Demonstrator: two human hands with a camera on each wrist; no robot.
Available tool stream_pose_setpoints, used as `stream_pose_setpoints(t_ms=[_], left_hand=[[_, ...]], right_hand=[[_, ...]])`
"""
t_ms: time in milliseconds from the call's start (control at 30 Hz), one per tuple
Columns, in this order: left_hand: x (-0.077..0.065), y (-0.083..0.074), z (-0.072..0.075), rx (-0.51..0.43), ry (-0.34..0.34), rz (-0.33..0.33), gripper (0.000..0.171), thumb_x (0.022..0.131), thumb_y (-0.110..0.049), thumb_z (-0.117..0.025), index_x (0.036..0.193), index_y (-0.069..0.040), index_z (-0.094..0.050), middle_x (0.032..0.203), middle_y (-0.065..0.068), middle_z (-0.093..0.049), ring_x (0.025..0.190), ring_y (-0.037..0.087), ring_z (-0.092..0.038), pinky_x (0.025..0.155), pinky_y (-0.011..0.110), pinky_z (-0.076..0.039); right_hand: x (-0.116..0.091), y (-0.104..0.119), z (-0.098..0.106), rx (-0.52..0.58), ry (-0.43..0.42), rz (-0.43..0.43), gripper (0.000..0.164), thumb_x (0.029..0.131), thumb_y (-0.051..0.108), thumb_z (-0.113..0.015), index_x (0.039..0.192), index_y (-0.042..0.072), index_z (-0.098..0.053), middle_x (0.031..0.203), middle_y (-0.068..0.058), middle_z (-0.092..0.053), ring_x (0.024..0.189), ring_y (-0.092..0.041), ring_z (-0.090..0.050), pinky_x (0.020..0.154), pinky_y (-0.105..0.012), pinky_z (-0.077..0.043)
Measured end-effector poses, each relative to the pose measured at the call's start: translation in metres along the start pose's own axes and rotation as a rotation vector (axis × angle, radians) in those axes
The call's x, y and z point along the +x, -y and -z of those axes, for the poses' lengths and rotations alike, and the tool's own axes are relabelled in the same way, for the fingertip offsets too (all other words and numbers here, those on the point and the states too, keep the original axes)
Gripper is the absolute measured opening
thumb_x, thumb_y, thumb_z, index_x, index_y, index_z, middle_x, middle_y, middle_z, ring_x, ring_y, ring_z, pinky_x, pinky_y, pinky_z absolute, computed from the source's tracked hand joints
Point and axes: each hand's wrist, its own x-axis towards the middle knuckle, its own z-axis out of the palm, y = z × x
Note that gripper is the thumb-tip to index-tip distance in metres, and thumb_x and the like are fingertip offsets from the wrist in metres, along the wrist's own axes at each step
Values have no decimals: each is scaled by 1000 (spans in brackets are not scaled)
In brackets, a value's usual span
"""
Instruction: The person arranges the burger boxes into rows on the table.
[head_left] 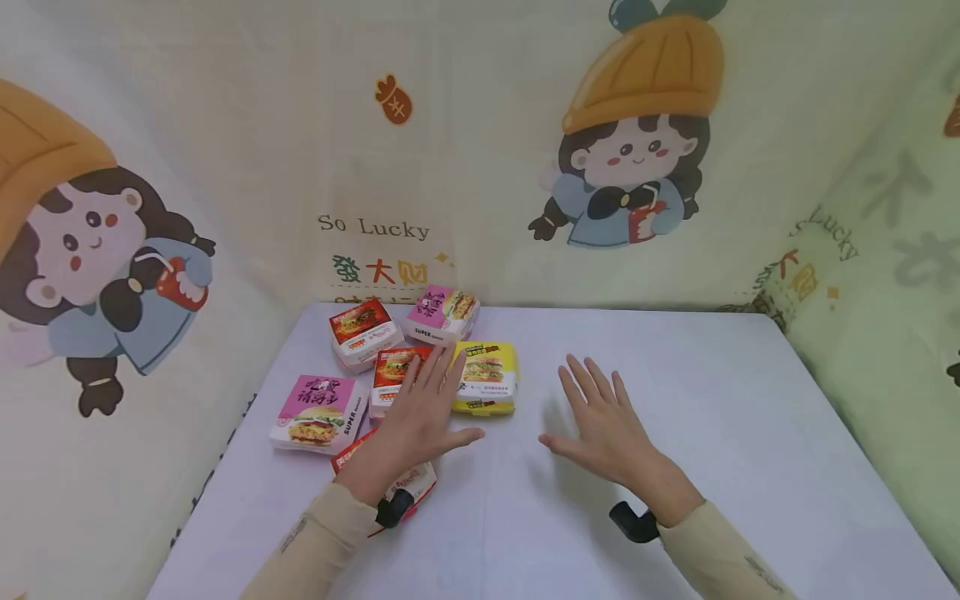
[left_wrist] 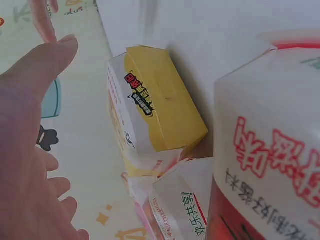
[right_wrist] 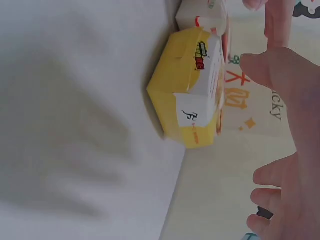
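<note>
My left hand [head_left: 420, 417] hovers with spread fingers over the burger boxes and holds nothing. Beneath it are a red-and-white burger box [head_left: 386, 392] and, nearer me, another red one [head_left: 416, 482], both partly hidden by the hand and forearm. A yellow burger box [head_left: 486, 379] stands just beyond its fingertips; its side also shows in the left wrist view [left_wrist: 167, 100] and the right wrist view [right_wrist: 175, 75]. To the right, my right hand [head_left: 607, 429] hangs above the table, fingers straight and apart, nothing in it, its shadow on the cloth.
A pink burger box [head_left: 318, 412] lies at the left, with a red one [head_left: 365, 333] and a second pink one [head_left: 444, 315] at the back. They sit on a white-covered table [head_left: 720, 400]. A printed curtain [head_left: 487, 167] hangs behind the table's far edge.
</note>
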Motion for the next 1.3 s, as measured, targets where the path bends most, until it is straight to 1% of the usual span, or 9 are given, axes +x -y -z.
stream_pose_setpoints(t_ms=[167, 233, 400, 500, 667, 933, 1100, 1200, 1300], left_hand=[[7, 0, 1, -29, 21, 7, 116, 80, -70, -65, 160, -13, -4, 169, 8, 0, 156, 29, 2, 126, 53, -4], [10, 0, 1, -42, 35, 10, 117, 80, -70, -66, 160, -13, -3, 169, 7, 2, 156, 29, 2, 126, 53, -3], [15, 1, -1, -70, 66, 11, 118, 79, -65, -71, 161, -14, -3, 169, 5, 5, 156, 29, 0, 126, 53, -3], [18, 2, -1, -80, 75, 9, 118, 78, -62, -73, 161, -15, -3, 169, 6, 3, 156, 30, -1, 126, 54, -5], [23, 3, 0, -91, 92, 16, 121, 77, -59, -76, 161, -15, -1, 169, 7, 1, 156, 30, -2, 126, 54, -7], [33, 6, 0, -70, 86, -7, 122, 75, -55, -80, 160, -11, -5, 168, 9, -3, 155, 33, -6, 126, 54, -11], [40, 6, -1, -90, 118, -2, 124, 73, -53, -83, 160, -12, -5, 168, 10, -3, 155, 33, -5, 126, 53, -10], [44, 8, -3, -80, 138, 0, 126, 72, -54, -83, 160, -12, -3, 168, 11, -1, 155, 33, -3, 126, 53, -10], [47, 12, -6, -59, 130, -4, 128, 70, -55, -84, 160, -12, -4, 168, 12, -2, 155, 34, -4, 126, 52, -11]], right_hand=[[9, 6, -4, -5, -21, 34, 99, 83, 61, -67, 154, 2, -31, 164, -16, -24, 151, -39, -20, 119, -66, -19], [12, 7, -6, -5, -25, 50, 99, 82, 59, -69, 154, 2, -31, 163, -17, -25, 151, -39, -21, 119, -65, -20], [18, 11, -13, 22, -4, 75, 99, 82, 56, -71, 154, 1, -30, 163, -17, -24, 151, -39, -22, 120, -63, -20], [21, 13, -16, 41, 2, 79, 100, 82, 55, -73, 154, 0, -30, 163, -17, -24, 151, -40, -21, 120, -62, -20], [30, 16, -19, 42, 30, 94, 99, 82, 54, -74, 153, -1, -30, 164, -17, -22, 151, -39, -21, 121, -60, -22], [46, 25, -21, 53, 44, 127, 99, 83, 51, -75, 154, 0, -29, 164, -17, -23, 151, -38, -22, 122, -57, -24], [53, 29, -25, 60, 74, 123, 99, 83, 49, -76, 154, 0, -28, 164, -17, -21, 152, -37, -21, 123, -55, -23], [58, 31, -28, 72, 89, 116, 98, 82, 48, -77, 154, 1, -29, 164, -16, -21, 152, -36, -20, 123, -54, -23], [63, 34, -30, 70, 100, 121, 97, 83, 47, -76, 154, 2, -29, 165, -15, -21, 152, -35, -19, 123, -53, -22]])
